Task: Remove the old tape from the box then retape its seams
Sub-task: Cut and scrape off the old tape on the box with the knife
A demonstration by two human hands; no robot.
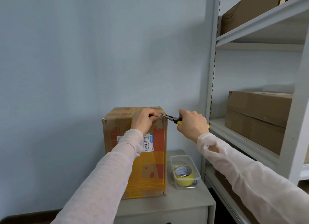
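Hands meet at the top right corner of the box (150,170): the left hand (142,121) curls its fingers over that edge, and the right hand (192,123) grips yellow-handled pliers (172,119) whose tips touch the corner. The box stands upright on the grey counter (167,205). Just right of it, a clear tub (182,156) holds a yellow tape roll (184,175).
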